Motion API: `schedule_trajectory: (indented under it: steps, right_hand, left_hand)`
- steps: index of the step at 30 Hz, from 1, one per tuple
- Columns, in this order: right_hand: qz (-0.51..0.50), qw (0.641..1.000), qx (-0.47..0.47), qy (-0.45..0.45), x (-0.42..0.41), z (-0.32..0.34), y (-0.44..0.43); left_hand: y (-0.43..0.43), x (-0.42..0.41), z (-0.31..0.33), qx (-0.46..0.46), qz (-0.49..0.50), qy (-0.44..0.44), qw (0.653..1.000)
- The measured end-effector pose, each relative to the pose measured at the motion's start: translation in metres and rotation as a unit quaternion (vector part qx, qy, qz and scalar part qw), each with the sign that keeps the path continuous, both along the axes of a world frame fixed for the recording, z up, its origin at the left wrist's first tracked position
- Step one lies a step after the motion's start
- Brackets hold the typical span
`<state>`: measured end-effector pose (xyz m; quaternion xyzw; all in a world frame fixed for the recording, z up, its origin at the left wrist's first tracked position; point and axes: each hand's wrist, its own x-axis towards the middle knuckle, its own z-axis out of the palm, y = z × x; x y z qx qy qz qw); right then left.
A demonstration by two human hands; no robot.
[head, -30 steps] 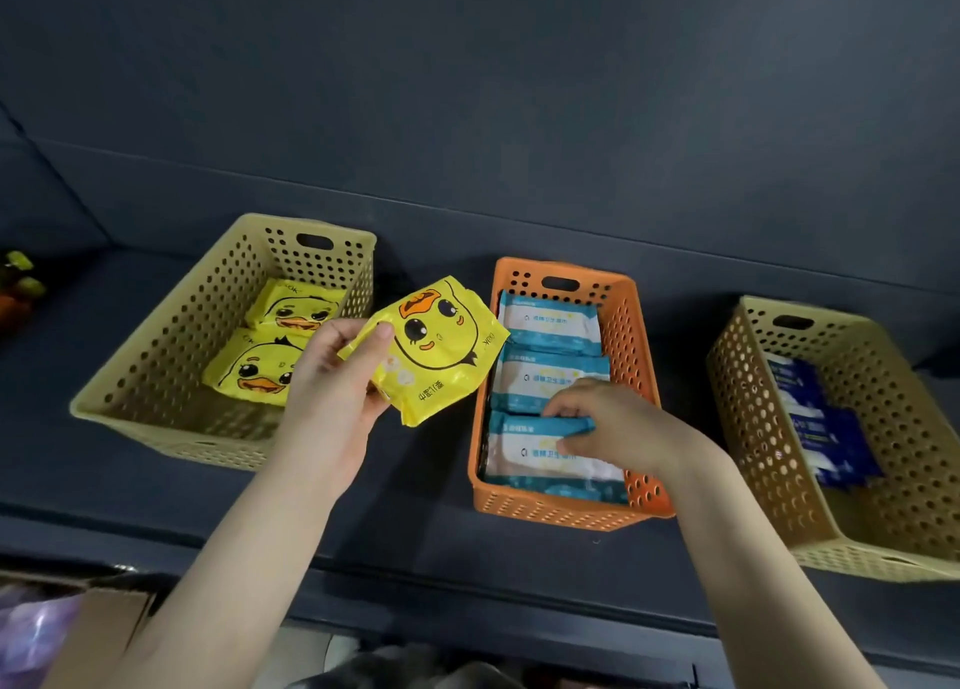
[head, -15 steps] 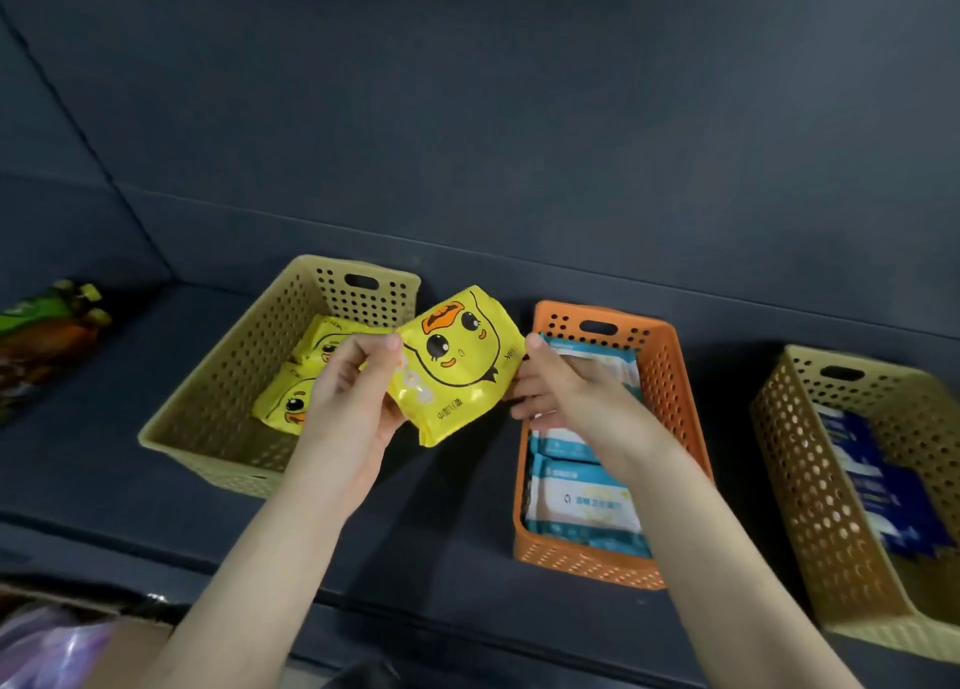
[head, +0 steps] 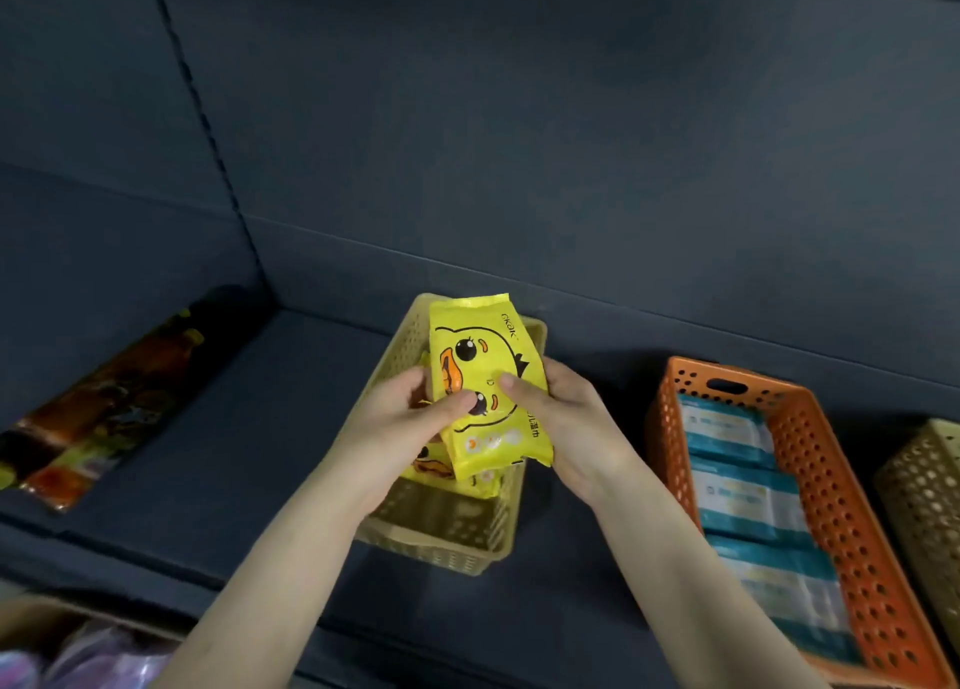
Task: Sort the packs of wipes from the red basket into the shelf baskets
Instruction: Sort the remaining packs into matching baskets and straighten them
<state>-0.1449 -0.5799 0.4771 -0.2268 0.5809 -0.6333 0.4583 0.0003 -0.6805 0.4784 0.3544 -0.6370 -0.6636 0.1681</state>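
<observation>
Both hands now pinch the yellow duck pack [head: 488,387], which has swung from a slant to stand on end above the yellow basket [head: 447,537]. Half a second ago it hung between that basket and the orange basket [head: 831,506], with the right hand only touching its edge. From the head camera I see the left hand [head: 400,428] with its fingers [head: 410,381] curled round the pack's left edge and its thumb pressed on the front. The right hand [head: 566,418] grips the opposite edge, thumb laid across the duck's face. The wrapper is glossy bright yellow with a crimped seal at the top. Its cartoon duck lies sideways, showing an orange beak and two black eyes, with a row of pale round marks near the bottom. The pack's lower end hangs over another duck pack [head: 436,467] lying in the yellow basket; I cannot tell whether they touch. Blue-and-white packs [head: 743,496] fill the orange basket on the shelf [head: 234,454].
</observation>
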Motion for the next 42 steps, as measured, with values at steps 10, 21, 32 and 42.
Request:
schedule_trajectory:
  steps: [10, 21, 32, 42]
  right_hand:
    - [0.161, 0.942, 0.188, 0.227, -0.006, 0.006, -0.037]
    - [0.448, 0.714, 0.371, 0.389, 0.026, -0.033, -0.077]
    - [0.304, 0.747, 0.361, 0.468, 0.031, -0.045, -0.066]
    - [0.295, 0.732, 0.386, 0.478, 0.037, -0.044, -0.066]
  left_hand:
    - [-0.075, 0.036, -0.038, -0.222, 0.032, -0.050, 0.973]
    - [-0.083, 0.031, -0.049, -0.043, -0.104, -0.096, 0.989]
    - [-0.088, 0.028, -0.057, -0.031, -0.106, -0.098, 0.989]
    - [-0.086, 0.029, -0.050, -0.034, -0.096, -0.098, 0.990]
